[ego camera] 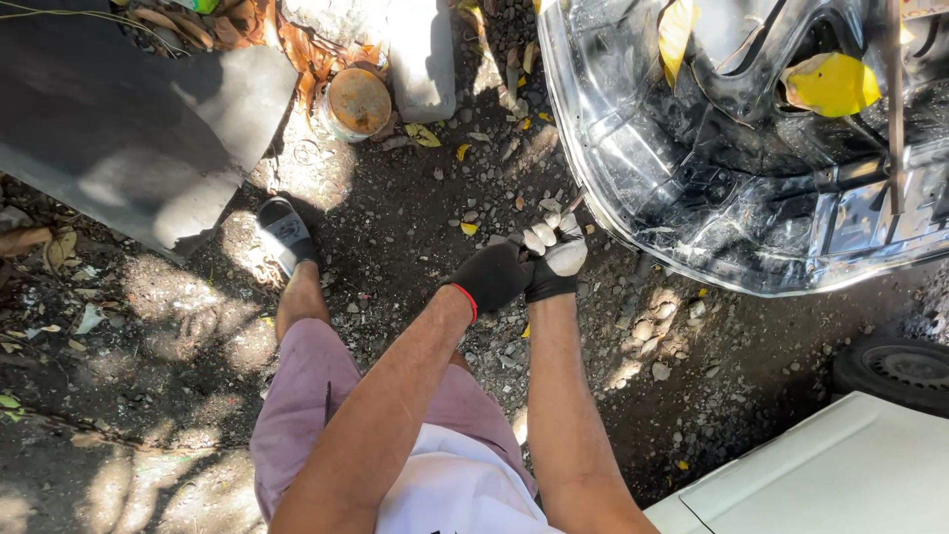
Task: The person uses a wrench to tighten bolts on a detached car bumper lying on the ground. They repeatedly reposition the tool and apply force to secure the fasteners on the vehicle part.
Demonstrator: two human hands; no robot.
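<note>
Head view, looking straight down: nearest are a white shirt (455, 494) and mauve shorts (316, 396), with two bare forearms reaching away over the gravel ground (415, 227). The left hand (491, 278), in a black glove with a red cuff edge, meets the right hand (554, 265), whose glove is black with a pale palm and fingertips. The left fingers (509, 267) are curled against the right glove, touching it at the wrist side; the right fingers (544, 235) are bent and bunched together, and whether they pinch anything small cannot be told. To the left, a foot in a dark sandal (287, 232) stands on the gravel. Just beyond the hands, to the right, lies a shiny black car body panel (692, 198) with yellow leaves on it. Far left lies a grey slab (119, 129), beside it a rusty round tin (358, 101). A tyre (895, 371) and a white panel (830, 470) sit near right.
</note>
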